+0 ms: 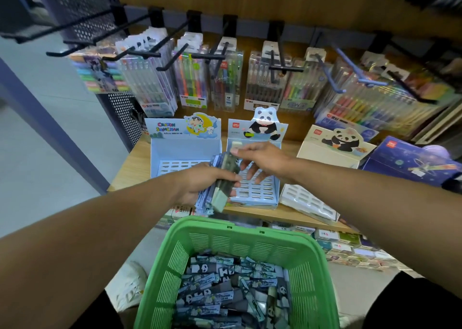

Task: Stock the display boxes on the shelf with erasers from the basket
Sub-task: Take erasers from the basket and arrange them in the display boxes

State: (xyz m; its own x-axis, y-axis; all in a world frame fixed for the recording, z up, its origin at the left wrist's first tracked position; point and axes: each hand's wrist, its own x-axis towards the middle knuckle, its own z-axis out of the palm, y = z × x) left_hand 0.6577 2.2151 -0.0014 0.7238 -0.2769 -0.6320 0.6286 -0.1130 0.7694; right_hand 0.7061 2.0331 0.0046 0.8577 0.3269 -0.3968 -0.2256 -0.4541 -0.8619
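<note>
Here the left hand (200,183) grips a stack of sleeved erasers (221,178), fingers curled round it, just at the front edge of the wooden shelf (130,168). At one o'clock from that stack the right hand (260,161) pinches a single pale eraser (235,146) between thumb and forefinger, its other fingers spread loosely over the panda display box (257,191). That box's slotted insert looks bare, so the stocking has hardly begun. The Crayon Shinchan display box (182,153) at nine o'clock from it also shows open slots, and a third panda box (332,151) stands at three o'clock. The green basket (225,231), at six o'clock below the shelf edge, holds many more erasers.

To do this step well, I judge the single eraser should go upright into a back-row slot first, so later ones do not have to be reached over. The stack should stay close beside the box to keep transfers short, held firmly enough that the sleeves do not slide out. Slots are narrow; each eraser wants squaring to its slot before it is pressed down.
</note>
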